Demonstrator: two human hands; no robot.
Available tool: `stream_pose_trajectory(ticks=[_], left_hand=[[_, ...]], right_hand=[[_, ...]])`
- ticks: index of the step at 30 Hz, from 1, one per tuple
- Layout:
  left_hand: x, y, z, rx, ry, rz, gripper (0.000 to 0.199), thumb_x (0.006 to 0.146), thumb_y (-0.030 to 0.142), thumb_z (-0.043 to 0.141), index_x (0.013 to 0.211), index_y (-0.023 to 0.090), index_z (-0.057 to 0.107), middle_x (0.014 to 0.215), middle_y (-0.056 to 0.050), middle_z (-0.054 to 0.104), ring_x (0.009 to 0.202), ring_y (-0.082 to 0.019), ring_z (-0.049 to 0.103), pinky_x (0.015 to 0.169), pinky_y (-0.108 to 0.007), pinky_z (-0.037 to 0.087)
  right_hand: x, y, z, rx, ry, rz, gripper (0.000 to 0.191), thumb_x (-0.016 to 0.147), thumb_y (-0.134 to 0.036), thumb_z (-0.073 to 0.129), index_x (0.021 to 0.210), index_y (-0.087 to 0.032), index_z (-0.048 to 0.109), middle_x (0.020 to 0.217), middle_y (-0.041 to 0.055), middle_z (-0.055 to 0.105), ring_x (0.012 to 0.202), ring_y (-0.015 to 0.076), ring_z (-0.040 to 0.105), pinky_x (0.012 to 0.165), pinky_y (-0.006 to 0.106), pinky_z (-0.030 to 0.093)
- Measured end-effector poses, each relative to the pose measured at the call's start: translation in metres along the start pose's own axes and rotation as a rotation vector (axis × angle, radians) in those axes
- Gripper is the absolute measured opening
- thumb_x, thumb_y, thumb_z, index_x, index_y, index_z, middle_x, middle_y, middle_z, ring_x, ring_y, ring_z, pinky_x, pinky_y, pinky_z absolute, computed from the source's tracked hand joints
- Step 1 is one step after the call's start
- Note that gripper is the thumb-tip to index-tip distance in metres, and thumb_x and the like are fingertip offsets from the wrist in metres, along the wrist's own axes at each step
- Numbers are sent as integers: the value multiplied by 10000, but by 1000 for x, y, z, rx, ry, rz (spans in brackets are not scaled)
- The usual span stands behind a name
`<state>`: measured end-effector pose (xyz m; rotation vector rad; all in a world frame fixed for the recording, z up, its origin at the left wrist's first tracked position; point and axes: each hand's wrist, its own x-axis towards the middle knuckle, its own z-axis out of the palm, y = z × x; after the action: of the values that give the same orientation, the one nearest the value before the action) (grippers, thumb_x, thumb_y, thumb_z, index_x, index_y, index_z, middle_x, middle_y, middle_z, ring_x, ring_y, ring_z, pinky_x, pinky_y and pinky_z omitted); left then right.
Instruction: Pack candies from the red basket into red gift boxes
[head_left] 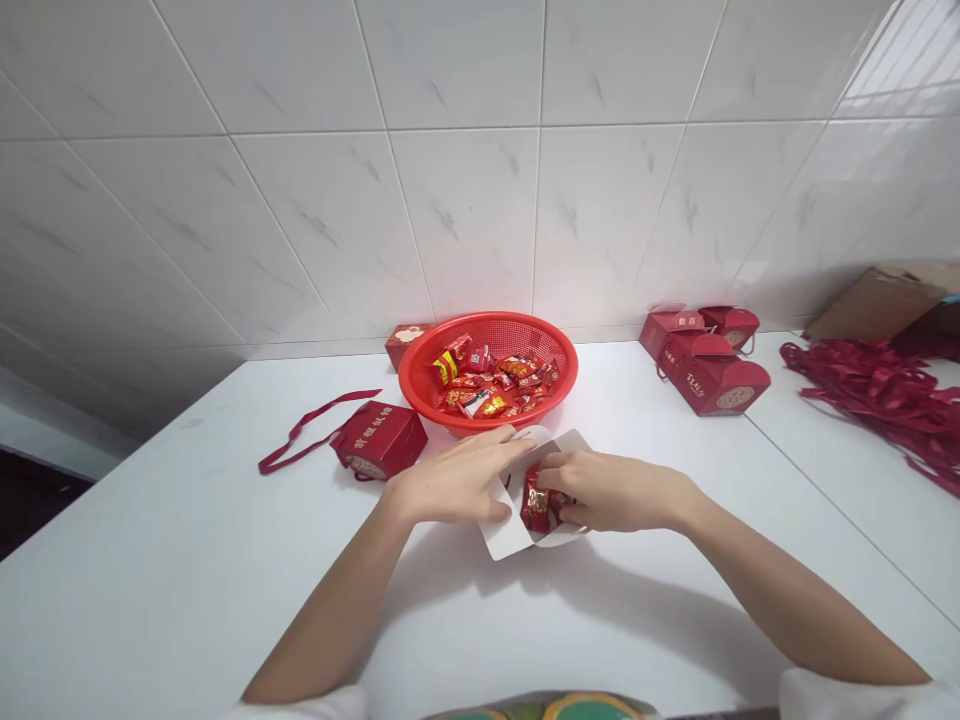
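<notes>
An opened gift box point(501, 535) with white inner flaps stands on the white table in front of me. My left hand point(456, 480) grips its left side, thumb on one flap and fingers on the back flap. Inside lie red foil-wrapped candies point(535, 503). My right hand point(619, 488) reaches into the box from the right, its bent fingers on the candies; the fingertips are partly hidden. Just behind the box is a red plastic basket point(571, 375), with several red and gold candy packets point(480, 402) in it.
A closed dark red gift box point(386, 440) with a ribbon point(289, 455) sits left, and another box point(403, 345) stands behind the basket. Several closed boxes point(720, 378) are at the back right. Beyond them lie a heap of red ribbons point(885, 395) and a cardboard box point(874, 303). A tiled wall point(465, 220) bounds the table.
</notes>
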<state>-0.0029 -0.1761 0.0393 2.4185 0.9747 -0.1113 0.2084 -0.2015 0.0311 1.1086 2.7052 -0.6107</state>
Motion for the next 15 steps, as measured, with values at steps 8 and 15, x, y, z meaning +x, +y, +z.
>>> stream_pose_trajectory(ticks=[8,15], left_hand=[[6,8,2,-27,-77,-10,418,732,299,640,1132,240,534,1031,-29,543,935,-233,562,678,-274,411],[3,5,1,-50,-74,-33,326,710,302,629,1004,231,509,976,-19,522,920,-222,547,642,-271,380]], right_hand=[[36,-15,4,-258,-401,91,221,871,-204,584,987,-138,760,886,116,735,717,241,682,550,294,438],[40,-12,3,-200,-347,-2,315,901,-189,534,1145,-128,723,1006,143,750,855,279,724,607,307,492]])
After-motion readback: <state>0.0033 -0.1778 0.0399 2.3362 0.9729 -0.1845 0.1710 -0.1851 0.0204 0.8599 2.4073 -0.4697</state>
